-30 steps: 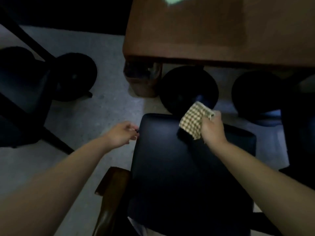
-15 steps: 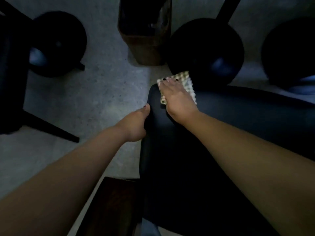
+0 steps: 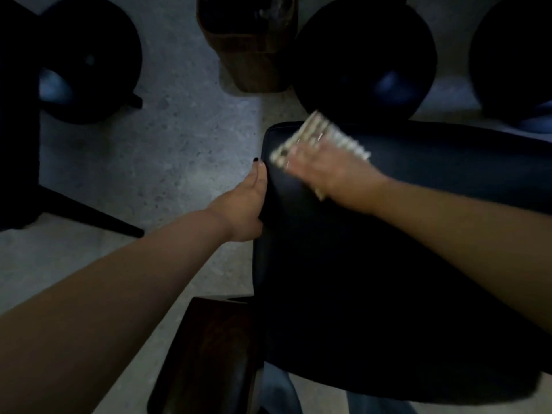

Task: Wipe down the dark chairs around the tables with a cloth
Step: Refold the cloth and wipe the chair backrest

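The dark padded chair seat [image 3: 373, 264] is the landmark. At its far left corner, the right hand [image 3: 325, 171] presses the checked beige cloth [image 3: 316, 138] flat; its fingers are blurred, seemingly spread. The left hand [image 3: 248, 204] grips the seat's left edge, fingers curled around it.

Bare floor [image 3: 185, 150] left of chair [image 3: 388, 264]

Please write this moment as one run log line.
right hand: presses cloth on chair seat | left hand: holds seat edge | wiping
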`<state>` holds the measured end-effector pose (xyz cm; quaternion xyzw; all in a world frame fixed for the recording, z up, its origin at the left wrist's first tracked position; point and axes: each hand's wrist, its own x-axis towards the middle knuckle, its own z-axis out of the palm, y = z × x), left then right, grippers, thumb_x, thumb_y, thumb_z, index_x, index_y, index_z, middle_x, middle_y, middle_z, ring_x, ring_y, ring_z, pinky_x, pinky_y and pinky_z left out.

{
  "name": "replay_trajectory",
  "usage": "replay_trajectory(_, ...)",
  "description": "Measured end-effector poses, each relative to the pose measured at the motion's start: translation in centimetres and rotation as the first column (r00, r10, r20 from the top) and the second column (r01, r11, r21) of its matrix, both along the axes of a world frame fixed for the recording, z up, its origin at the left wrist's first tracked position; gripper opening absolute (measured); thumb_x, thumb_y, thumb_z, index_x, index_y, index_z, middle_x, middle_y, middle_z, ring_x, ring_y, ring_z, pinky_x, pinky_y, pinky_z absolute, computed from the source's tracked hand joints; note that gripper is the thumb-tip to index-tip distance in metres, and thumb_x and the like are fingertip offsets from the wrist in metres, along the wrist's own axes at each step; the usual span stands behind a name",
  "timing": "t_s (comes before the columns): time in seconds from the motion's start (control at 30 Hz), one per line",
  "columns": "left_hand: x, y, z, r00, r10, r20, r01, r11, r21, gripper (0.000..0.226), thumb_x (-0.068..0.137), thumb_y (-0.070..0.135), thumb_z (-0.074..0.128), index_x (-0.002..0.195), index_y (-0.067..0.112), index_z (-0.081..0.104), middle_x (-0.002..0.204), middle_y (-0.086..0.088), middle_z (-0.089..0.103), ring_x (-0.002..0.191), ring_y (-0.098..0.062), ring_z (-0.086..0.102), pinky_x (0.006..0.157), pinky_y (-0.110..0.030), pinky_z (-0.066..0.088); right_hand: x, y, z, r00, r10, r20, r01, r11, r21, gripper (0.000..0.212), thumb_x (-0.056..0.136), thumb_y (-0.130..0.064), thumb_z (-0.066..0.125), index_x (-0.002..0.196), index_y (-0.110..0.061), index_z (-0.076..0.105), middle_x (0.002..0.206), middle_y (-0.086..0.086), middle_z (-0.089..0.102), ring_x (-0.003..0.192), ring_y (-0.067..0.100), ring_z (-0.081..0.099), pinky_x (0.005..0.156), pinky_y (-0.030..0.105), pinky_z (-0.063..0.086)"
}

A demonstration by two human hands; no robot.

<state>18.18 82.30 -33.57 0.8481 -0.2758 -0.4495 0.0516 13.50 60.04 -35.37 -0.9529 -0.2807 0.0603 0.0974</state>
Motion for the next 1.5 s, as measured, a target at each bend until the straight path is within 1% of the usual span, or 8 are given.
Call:
replay_trajectory(0.1, -0.5, -0.1, -0.2, 0.999, 0.022, 0.025, -0.022, 1.000, -0.003, 0.117, 0.078, 0.009, 0.068, 0.148, 0.013, -0.026, 0.158, -0.002, -0.029, 0.147, -0.027, 0.017, 0.110, -0.037, 0.037, 1.8, -1.2, -0.6, 0.915, -0.380, -0.136, 0.380, 0.925, -0.032, 0.074, 0.081, 0.001, 0.057, 0.148, -0.005, 0.026, 0.155, 0.015, 0.025, 0.145, 0.033, 0.018, 0.116, 0.045, 0.002)
replay_trajectory(0.2, -0.8, 0.0, -0.2, 0.999, 0.028, 0.044, -0.028, 0.999, -0.016, 0.117, 0.079, 0.011, 0.069, 0.148, 0.014, -0.026, 0.159, 0.000, -0.026, 0.148, -0.022, 0.011, 0.110, -0.033, 0.035, 0.3, 1.7, -0.6, 0.889, -0.424, -0.175, 0.435, 0.900, 0.031, 0.070, 0.086, -0.001, 0.050, 0.149, -0.004, 0.020, 0.157, 0.015, 0.016, 0.146, 0.032, 0.008, 0.116, 0.037, -0.008)
replay_trajectory(0.37, -0.3, 0.2, 0.2, 0.994, -0.058, 0.096, 0.056, 0.998, 0.017, 0.113, 0.082, 0.014, 0.065, 0.148, 0.014, -0.026, 0.159, -0.001, -0.026, 0.148, -0.021, 0.009, 0.108, -0.029, 0.031, -8.7, 6.7, -0.2, 0.980, -0.154, -0.122, 0.178, 0.959, 0.219, 0.050, 0.079, 0.006, 0.060, 0.128, 0.008, 0.052, 0.132, 0.029, 0.051, 0.123, 0.047, 0.048, 0.103, 0.061, 0.028)
replay_trajectory(0.6, -1.7, 0.5, 0.7, 0.958, -0.207, 0.200, 0.216, 0.976, -0.023, 0.115, 0.079, 0.016, 0.070, 0.150, 0.012, -0.021, 0.156, -0.006, -0.032, 0.149, -0.025, -0.003, 0.116, -0.029, 0.022, -19.4, 8.7, -0.5, 0.959, 0.159, -0.234, -0.192, 0.974, -0.124, 0.067, 0.086, -0.040, 0.050, 0.145, -0.011, 0.036, 0.152, 0.007, 0.033, 0.142, 0.026, 0.028, 0.115, 0.048, 0.001)
replay_trajectory(0.97, -1.6, 0.3, 1.4, 0.632, -0.670, 0.391, 0.648, 0.733, 0.207, 0.111, 0.078, 0.038, 0.059, 0.149, 0.001, -0.019, 0.155, -0.022, -0.026, 0.143, -0.037, -0.025, 0.118, -0.048, 0.000, -14.4, 5.2, -1.0, 0.909, 0.416, -0.013, -0.409, 0.887, -0.216, 0.052, 0.092, -0.026, 0.030, 0.140, -0.019, 0.048, 0.143, 0.002, 0.048, 0.135, 0.024, 0.041, 0.107, 0.055, 0.032)
replay_trajectory(1.07, -0.7, -0.7, 1.7, 0.538, -0.755, 0.374, 0.688, 0.650, 0.322, 0.121, 0.077, 0.053, 0.060, 0.146, -0.001, -0.023, 0.152, -0.025, -0.030, 0.141, -0.040, -0.028, 0.117, -0.047, -0.002, -11.5, 3.6, -0.5, 0.949, 0.312, 0.055, -0.301, 0.942, -0.150, 0.044, 0.092, -0.014, 0.036, 0.132, -0.014, 0.057, 0.134, 0.007, 0.057, 0.127, 0.029, 0.051, 0.101, 0.052, 0.040)
replay_trajectory(1.33, -0.4, -1.1, 1.5, 0.635, -0.710, 0.303, 0.662, 0.703, 0.261, 0.126, 0.077, 0.041, 0.071, 0.145, 0.003, -0.028, 0.152, -0.020, -0.034, 0.142, -0.032, -0.029, 0.118, -0.038, 0.007, -5.3, 0.9, -0.6, 0.901, -0.421, -0.105, 0.421, 0.907, -0.028, 0.070, 0.091, -0.006, 0.052, 0.150, -0.002, 0.015, 0.158, 0.017, 0.009, 0.146, 0.037, 0.000, 0.115, 0.046, -0.008)
replay_trajectory(1.5, -0.5, -1.3, 1.9, 0.641, -0.702, 0.311, 0.668, 0.709, 0.224, 0.124, 0.076, 0.041, 0.071, 0.146, 0.000, -0.023, 0.151, -0.023, -0.034, 0.141, -0.033, -0.029, 0.116, -0.036, 0.021, -13.3, 7.8, -1.0, 0.952, -0.265, -0.153, 0.276, 0.960, 0.052, 0.053, 0.091, -0.005, 0.029, 0.144, 0.005, 0.030, 0.150, 0.026, 0.027, 0.139, 0.047, 0.020, 0.115, 0.059, 0.007)
